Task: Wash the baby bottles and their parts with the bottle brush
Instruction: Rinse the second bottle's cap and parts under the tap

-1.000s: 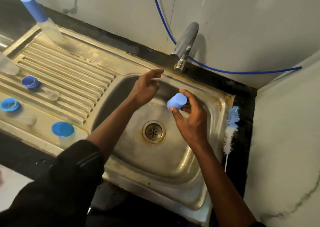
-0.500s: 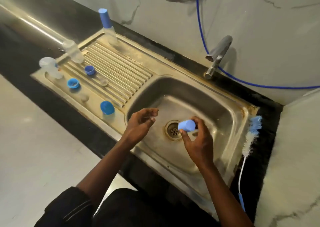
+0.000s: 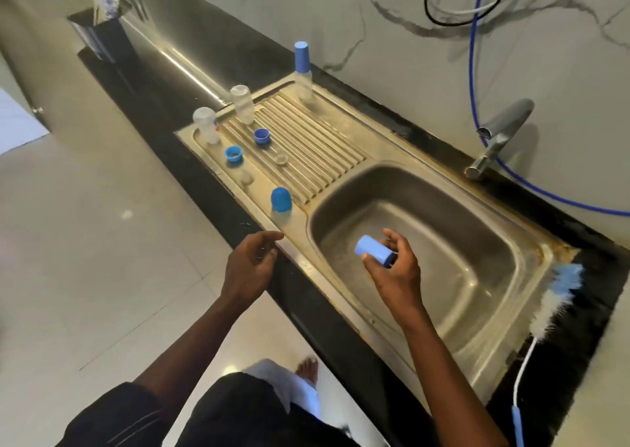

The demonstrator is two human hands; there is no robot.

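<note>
One smooth blue cap, shaped like a short tube, lies sideways over the shiny metal sink, closed end pointing left. Our right hand curls round it; our left hand hangs loose, empty.

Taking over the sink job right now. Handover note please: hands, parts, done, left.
The left hand is empty, fingers relaxed, over the counter edge.
The right hand grips a blue cap above the basin.
The bottle brush lies on the counter right of the basin, in no hand.
On the drainboard: a capped bottle, two clear bottles, two blue rings, a blue dome cap, two clear teats.
Done: cannot tell what is washed.
Left: likely brush the cap, then the rest.
</note>
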